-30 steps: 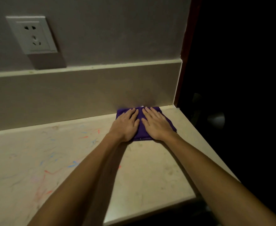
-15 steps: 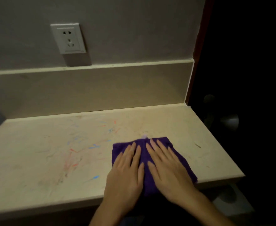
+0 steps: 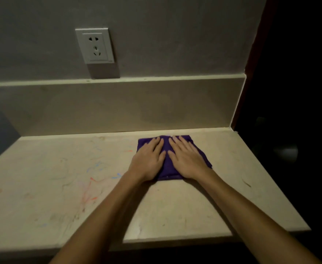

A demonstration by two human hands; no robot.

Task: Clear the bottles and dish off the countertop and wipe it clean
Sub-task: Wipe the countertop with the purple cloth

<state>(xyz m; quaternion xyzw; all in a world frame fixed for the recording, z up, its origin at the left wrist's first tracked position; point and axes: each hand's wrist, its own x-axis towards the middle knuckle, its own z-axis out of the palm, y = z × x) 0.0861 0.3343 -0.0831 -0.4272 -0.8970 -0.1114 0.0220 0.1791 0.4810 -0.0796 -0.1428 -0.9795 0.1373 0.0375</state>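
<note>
A white wall socket (image 3: 95, 45) sits on the grey wall (image 3: 175, 35), just above the backsplash ledge (image 3: 156, 79). A dark doorway (image 3: 293, 92) lies right of the wall.

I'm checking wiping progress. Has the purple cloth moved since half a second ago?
Yes. The purple cloth went from the countertop's front edge back toward the backsplash.

The room is dim. A grey wall (image 3: 175, 35) has a white plug socket (image 3: 95, 45) at 11 o'clock. A pale strip (image 3: 118, 105) runs below it. At 3 o'clock is a dark doorway (image 3: 299, 92).
</note>
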